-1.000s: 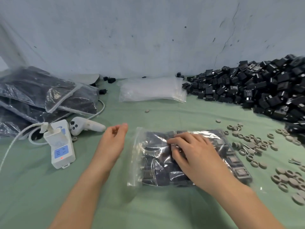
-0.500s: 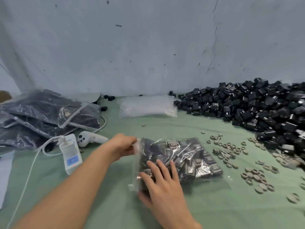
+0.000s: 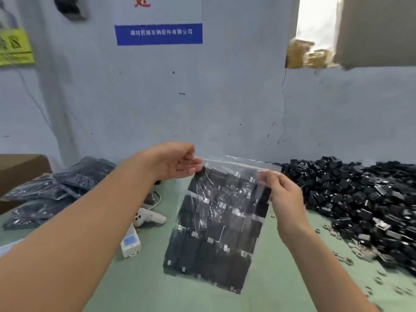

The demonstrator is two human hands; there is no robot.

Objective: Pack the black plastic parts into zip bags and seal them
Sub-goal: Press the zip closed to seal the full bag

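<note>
Holding anything, those two hands?
— Both grip one zip bag, lifted above the middle of the green counter.
How is the left hand set?
— Its forearm comes in from the near left corner and rises. The wrist is bent, the palm faces right, and the thumb and fingertips pinch the bag's top left corner.
And the right hand?
— It is lower and nearer, with its back towards the camera. The fingers are curled, and the thumb and forefinger pinch the upper right side just below the zip strip.
So how does the bag hang?
— It hangs lengthwise with its top edge sloping down to the right, full of black plastic parts. I cannot tell whether its bottom edge touches the counter, nor whether the zip is closed.
Where are the loose pieces?
— A big pile of black parts lies along the right edge up to the far right corner, with grey rings at its near side.
What is on the left?
— Filled bags are heaped at the far left corner beside a cardboard box. A white controller and a white plug-in device lie between that heap and the lifted bag.
</note>
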